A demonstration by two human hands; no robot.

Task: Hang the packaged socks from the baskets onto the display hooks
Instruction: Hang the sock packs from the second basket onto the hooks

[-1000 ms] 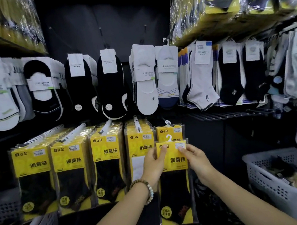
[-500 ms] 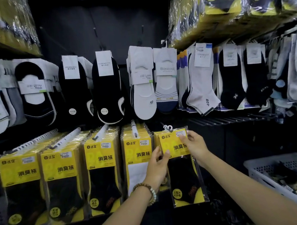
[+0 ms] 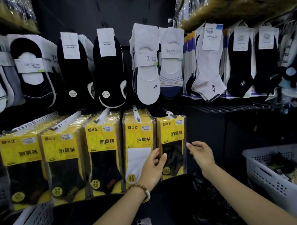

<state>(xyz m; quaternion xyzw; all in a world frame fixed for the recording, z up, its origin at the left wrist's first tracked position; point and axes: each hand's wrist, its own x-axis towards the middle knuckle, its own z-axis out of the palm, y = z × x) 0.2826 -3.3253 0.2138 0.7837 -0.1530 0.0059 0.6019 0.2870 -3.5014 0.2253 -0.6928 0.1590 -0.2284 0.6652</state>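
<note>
Left hand [image 3: 152, 167], fingers loose, touches the sock pack [image 3: 173, 146]; right hand [image 3: 200, 154] is spread just beside it. A snagged finger could tug the pack off its hook [image 3: 169, 113].

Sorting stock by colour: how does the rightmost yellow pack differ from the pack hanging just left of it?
The rightmost pack holds dark socks, while its neighbour holds white ones. The rightmost pack hangs with little or nothing behind it, whereas the neighbour fronts a thick stack. Both are clear packs with the same yellow header, hanging in the same row.
</note>
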